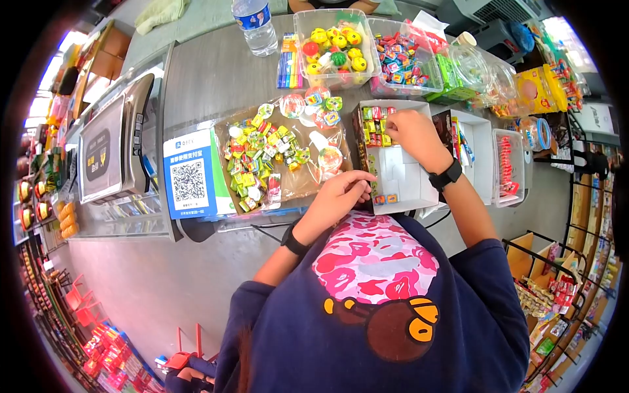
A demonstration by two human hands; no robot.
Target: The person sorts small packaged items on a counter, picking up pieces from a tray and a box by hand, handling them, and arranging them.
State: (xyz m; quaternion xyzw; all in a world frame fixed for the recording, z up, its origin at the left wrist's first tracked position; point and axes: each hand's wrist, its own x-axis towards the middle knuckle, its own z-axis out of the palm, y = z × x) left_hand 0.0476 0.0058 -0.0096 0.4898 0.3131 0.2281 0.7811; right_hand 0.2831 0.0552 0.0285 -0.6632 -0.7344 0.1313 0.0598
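My right hand [413, 134] reaches into the top part of a white-lined box [401, 171], fingers closed at small red and yellow-green wrapped sweets [375, 124]; what they hold is hidden. At the box's left edge is my left hand [342, 195], its fingers bent near the rim, with nothing visible between them. A few orange sweets [385, 199] lie in the box's near end. Left of the box, a pile of green and yellow wrapped sweets [265, 154] lies on a brown tray-like sheet under clear plastic.
A blue QR-code card [190, 173] stands left of the pile. Behind are a water bottle [255, 29], a tub of yellow balls [337, 49] and a tub of wrapped sweets [403, 59]. Another white box [475, 150] and a clear tray [508, 167] are at the right.
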